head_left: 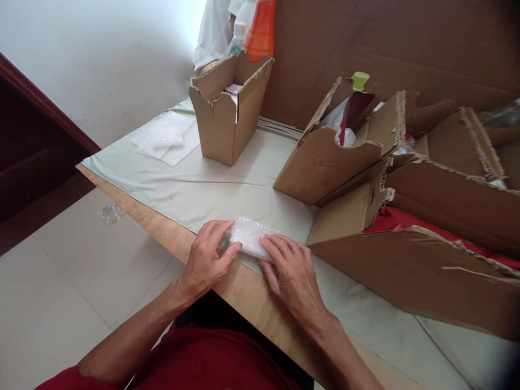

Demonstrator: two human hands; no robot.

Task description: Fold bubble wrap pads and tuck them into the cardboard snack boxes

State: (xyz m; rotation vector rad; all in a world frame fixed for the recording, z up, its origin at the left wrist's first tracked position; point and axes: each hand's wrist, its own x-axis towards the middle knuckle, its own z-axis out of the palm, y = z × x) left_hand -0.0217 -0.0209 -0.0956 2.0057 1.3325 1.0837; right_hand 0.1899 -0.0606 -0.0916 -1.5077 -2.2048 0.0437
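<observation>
A small packet wrapped in bubble wrap (248, 240) lies at the near edge of the table. My left hand (208, 256) curls round its left end, thumb and fingers pressed on the wrap. My right hand (289, 269) lies on its right end, fingers bent down over it. Both hands hold the packet against the pale sheet (203, 187) that covers the wooden table (247, 295).
A small open carton (227, 116) stands at the back left, with loose bubble wrap pieces (166, 140) beside it. Torn cartons (325, 162) and a large one with red lining (426, 254) fill the right. Bottles (260, 27) and a person in white stand behind.
</observation>
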